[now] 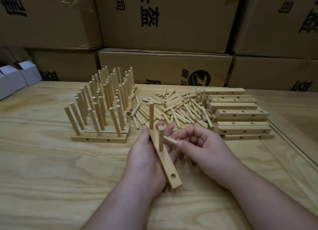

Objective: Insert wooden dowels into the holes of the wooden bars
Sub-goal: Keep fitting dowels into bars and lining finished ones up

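Far to the left of your grip, two white boxes (12, 78) sit at the surface's (51, 169) edge. Nearer, still left of your hands, stands the block of finished bars (99, 109), packed side by side with dowels upright in them; the front bar shows three dowels, and the rows behind overlap too much to count.

Your left hand (146, 160) grips one wooden bar (165, 162), fingers curled round it from below and thumb on its left edge, holding it tilted above the surface. Two dowels stand in this bar: the far dowel (151, 114) and the middle dowel (161, 137). One empty hole (173, 175) shows at the near end, toward you.

Just right of the bar, your right hand (203, 147) pinches a third dowel (170, 140) between thumb and fingertips, its free end pointing at the middle dowel.

Beyond your grip lies the loose dowel pile (172, 107), too many to count. Right of it sits the stack of empty bars (240, 114), roughly ten visible. Cardboard cartons (163, 19) rise behind everything.
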The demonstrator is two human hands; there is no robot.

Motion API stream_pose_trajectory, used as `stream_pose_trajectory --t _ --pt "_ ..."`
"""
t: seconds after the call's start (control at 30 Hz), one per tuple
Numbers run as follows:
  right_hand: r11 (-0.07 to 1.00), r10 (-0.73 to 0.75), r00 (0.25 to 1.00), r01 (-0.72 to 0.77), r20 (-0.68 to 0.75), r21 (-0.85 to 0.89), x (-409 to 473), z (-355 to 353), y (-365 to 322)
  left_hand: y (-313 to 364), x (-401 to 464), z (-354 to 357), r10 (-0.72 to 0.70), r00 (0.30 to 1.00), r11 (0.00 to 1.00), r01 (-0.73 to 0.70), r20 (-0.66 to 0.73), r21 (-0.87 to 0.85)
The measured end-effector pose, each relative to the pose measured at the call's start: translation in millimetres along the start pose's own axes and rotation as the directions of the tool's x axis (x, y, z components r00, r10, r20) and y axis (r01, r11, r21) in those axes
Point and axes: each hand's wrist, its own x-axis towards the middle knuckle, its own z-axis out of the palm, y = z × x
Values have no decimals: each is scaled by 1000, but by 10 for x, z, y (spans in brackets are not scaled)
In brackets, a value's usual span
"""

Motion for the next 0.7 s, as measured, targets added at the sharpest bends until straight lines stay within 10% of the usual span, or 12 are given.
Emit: stream_pose_trajectory --t 0.3,0.7 --pt "866 181 968 -73 -173 495 117 -159 -3 19 21 -27 53 996 997 -57 -76 -54" --pt "926 62 994 -24 -89 376 71 -146 40 15 50 -43 96 989 985 -111 -112 -131"
